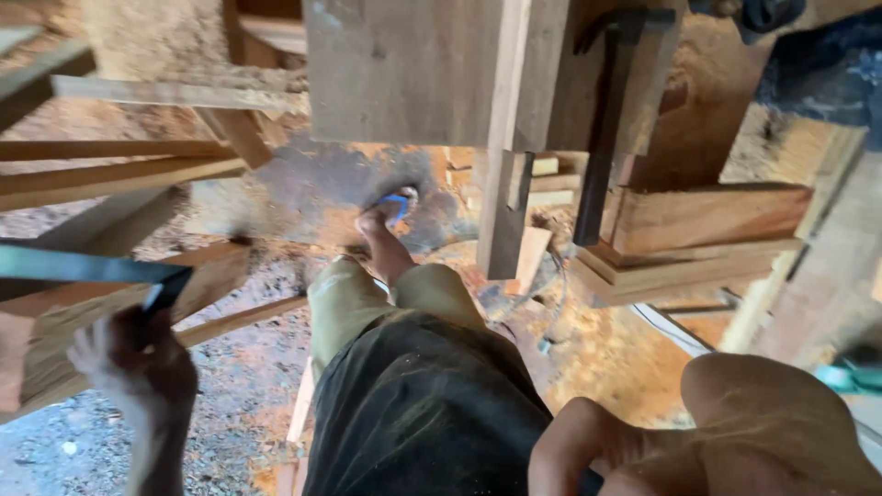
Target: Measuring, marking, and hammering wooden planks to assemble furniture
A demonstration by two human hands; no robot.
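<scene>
My left hand (138, 367) is at the lower left, gripping the corner of a dark metal carpenter's square (83, 267). Its blade runs out to the left, over a rough wooden plank (110, 312). My right hand (726, 432) is very close to the camera at the lower right, blurred, with the fingers curled; whether it holds anything is hidden. Between the hands my leg (404, 386), in dark and olive cloth, reaches down to a foot in a blue sandal (393, 209) on the ground.
A wide grey board (404, 73) and a narrow upright plank (503, 211) stand ahead. A dark hammer (606, 129) lies against stacked timber (698, 225) on the right. Long battens (110, 170) cross the left side. Orange sawdust (606, 358) covers the ground.
</scene>
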